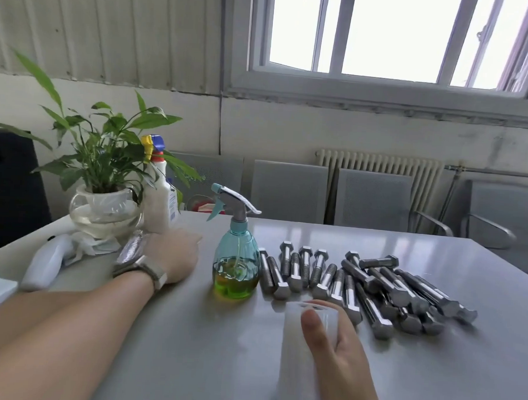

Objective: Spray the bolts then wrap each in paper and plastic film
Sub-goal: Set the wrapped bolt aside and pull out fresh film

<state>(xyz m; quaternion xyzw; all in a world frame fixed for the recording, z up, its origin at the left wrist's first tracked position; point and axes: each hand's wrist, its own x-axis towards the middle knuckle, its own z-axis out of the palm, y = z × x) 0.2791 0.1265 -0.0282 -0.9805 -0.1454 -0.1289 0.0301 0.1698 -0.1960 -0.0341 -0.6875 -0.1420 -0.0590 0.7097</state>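
Nearest the camera, the right hand (337,344) is wrapped around a roll of plastic film (305,352) that stands upright on the grey bench (218,350), thumb across its front and fingers curled behind. Just beyond the roll, and a little to its right, lies the heap of bolts (365,284), bare metal, none wrapped as far as can be seen; most lie with their long axes running away from the person and slanting rightward, heads nearer in the right-hand group. The closest bolt heads sit just beside the roll's top edge, so the right hand is clearly the nearer one for picking a bolt, though it is busy with the film. To the left of the bolts, close beside the leftmost ones, stands the spray bottle (236,259), teal, with greenish liquid low in it and its nozzle pointing left. The left hand (174,256) rests flat on the bench to the left of that bottle, fingers relaxed and holding nothing, a watch (144,270) on the wrist; it is the nearer hand to the sprayer. By my reckoning spraying comes first, so the trigger bottle just right of the left hand is the likely next reach. Farther back stand a white cleaner bottle (160,200), a potted plant (104,191) and crumpled paper (86,245).
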